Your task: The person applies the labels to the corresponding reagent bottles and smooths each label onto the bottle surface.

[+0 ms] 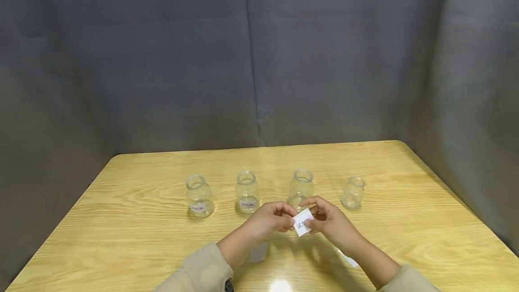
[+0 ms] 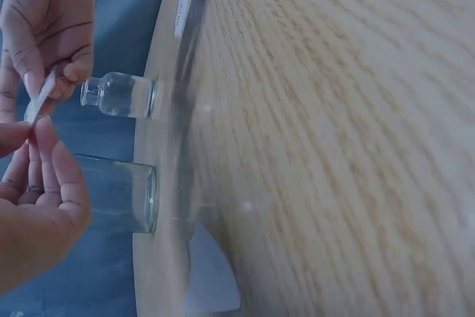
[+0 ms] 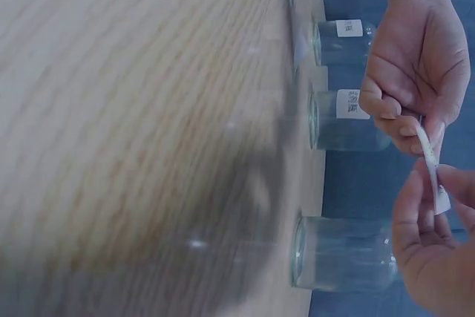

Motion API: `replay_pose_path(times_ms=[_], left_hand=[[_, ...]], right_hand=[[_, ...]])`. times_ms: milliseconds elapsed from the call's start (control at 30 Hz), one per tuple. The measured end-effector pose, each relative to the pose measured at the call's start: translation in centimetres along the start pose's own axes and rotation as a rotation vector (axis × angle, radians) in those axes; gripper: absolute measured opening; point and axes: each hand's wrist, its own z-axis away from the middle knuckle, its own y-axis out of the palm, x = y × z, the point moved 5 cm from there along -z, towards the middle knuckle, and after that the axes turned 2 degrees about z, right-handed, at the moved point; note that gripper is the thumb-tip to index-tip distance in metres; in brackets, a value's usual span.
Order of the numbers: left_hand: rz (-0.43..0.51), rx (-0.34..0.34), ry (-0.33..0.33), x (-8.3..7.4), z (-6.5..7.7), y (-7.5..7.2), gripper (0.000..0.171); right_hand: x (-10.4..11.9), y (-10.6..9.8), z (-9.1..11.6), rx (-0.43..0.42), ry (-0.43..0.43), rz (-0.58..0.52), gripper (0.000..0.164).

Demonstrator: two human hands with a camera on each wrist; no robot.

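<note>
Both hands meet over the near middle of the table at a small white label (image 1: pixel 301 222) with dark printed characters. My left hand (image 1: pixel 263 221) pinches its left edge between thumb and fingertips. On the other side my right hand (image 1: pixel 334 223) pinches it, the thumb covering part of the print. Edge-on, the label (image 3: pixel 430 161) looks slightly bent in the right wrist view. Just behind the hands stands a clear glass jar (image 1: pixel 301 187), its lower part partly hidden by fingers. A smaller glass jar (image 1: pixel 353 192) stands to the right; no label shows on it.
To the left stand two open glass jars, one (image 1: pixel 199 196) at the far side and one (image 1: pixel 247 193) nearer the hands, each with a white label low on its front. A white paper piece (image 1: pixel 258 252) lies below the left wrist, another (image 1: pixel 349 259) by the right forearm.
</note>
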Motion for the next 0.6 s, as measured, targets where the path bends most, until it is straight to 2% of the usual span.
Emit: replay_pose_path(times_ms=[333, 600], left_hand=[[0.023, 0.053, 0.001, -0.07, 0.20, -0.62, 0.017], [-0.041, 0.131, -0.030, 0.11, 0.48, -0.60, 0.015]], right_hand=[[0.72, 0.02, 0.27, 0.032, -0.025, -0.018, 0.030], [0.25, 0.10, 0.35, 0.116, -0.033, -0.068, 0.032]])
